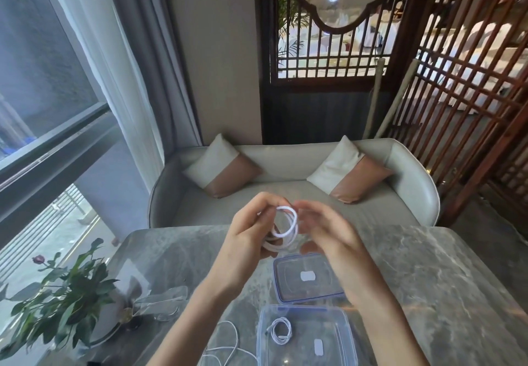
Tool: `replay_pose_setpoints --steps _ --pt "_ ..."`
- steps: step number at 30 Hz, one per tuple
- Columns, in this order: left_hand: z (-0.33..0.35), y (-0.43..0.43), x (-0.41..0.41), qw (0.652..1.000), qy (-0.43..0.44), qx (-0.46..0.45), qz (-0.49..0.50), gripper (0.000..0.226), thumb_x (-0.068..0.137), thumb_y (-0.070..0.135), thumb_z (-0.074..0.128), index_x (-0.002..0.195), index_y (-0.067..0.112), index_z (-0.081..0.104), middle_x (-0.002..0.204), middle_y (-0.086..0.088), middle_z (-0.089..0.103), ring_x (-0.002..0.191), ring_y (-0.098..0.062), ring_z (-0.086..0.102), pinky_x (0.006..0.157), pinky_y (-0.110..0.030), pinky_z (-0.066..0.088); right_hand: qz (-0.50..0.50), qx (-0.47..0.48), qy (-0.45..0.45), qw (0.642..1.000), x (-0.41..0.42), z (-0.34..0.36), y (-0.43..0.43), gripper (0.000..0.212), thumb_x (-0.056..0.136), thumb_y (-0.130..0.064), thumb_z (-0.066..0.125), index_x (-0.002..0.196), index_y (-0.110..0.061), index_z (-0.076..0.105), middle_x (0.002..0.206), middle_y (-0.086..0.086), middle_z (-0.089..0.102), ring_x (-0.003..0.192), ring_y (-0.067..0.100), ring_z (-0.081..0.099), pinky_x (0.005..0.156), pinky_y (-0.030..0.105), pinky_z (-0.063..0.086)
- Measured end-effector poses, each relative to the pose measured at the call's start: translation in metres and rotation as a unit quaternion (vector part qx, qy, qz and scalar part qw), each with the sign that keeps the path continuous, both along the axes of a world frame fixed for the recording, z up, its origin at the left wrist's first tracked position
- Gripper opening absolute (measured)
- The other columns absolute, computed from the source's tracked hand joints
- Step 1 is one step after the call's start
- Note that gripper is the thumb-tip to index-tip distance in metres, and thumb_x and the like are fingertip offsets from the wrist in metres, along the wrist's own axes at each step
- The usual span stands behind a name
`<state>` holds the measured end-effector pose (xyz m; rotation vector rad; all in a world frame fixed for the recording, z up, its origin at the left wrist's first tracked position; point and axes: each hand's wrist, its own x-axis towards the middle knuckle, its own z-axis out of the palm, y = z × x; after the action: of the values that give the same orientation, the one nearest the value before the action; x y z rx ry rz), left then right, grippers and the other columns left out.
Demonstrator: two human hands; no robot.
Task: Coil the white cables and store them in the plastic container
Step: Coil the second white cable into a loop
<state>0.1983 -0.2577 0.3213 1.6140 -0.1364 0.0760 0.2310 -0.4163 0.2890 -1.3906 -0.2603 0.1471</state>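
Above the container [305, 334], left hand [251, 231] pinches coiled cable [285, 225]; right hand [328, 231] half-open.

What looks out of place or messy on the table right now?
Only one loose white cable, sprawled uncoiled on the table left of the open container. One coil already sits inside; the lid lies flat beyond. The left hand holds another coil. Nothing is spilled or damaged.
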Motion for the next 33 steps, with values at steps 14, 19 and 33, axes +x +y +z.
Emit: replay_pose_setpoints --steps 14,19,33 --pt "0.007 0.008 -0.011 0.992 0.014 0.066 -0.109 0.024 0.105 0.009 0.041 0.098 0.014 0.063 0.073 0.0 0.058 0.052 -0.005 0.048 0.045 -0.017 0.042 0.317 0.059 0.058 0.945 0.025 -0.015 0.01 0.022 0.099 -0.01 0.057 0.108 0.009 0.063 0.09 0.012 0.069 0.082 0.024 0.069 0.075 0.036 0.056" --pt "0.006 0.008 -0.011 0.988 0.046 0.055 -0.135 0.02 0.104 0.014 0.044 0.096 0.017 0.063 0.074 -0.003 0.06 0.054 -0.012 0.049 0.046 -0.017 0.042 0.33 0.015 0.085 0.94 0.031 -0.012 0.006 0.024 0.092 -0.009 0.061 0.105 0.011 0.063 0.087 0.014 0.072 0.078 0.028 0.069 0.072 0.039 0.055" --pt "-0.026 -0.001 -0.001 0.965 -0.068 0.252 -0.007 0.05 0.095 0.002 0.041 0.131 0.038 0.038 0.124 0.007 0.048 0.088 -0.005 0.057 0.077 -0.018 0.044 0.04 0.078 0.101 0.991 0.0 -0.022 -0.009 0.038 0.079 -0.033 0.078 0.109 -0.011 0.074 0.105 0.012 0.078 0.094 0.02 0.075 0.079 0.022 0.059"
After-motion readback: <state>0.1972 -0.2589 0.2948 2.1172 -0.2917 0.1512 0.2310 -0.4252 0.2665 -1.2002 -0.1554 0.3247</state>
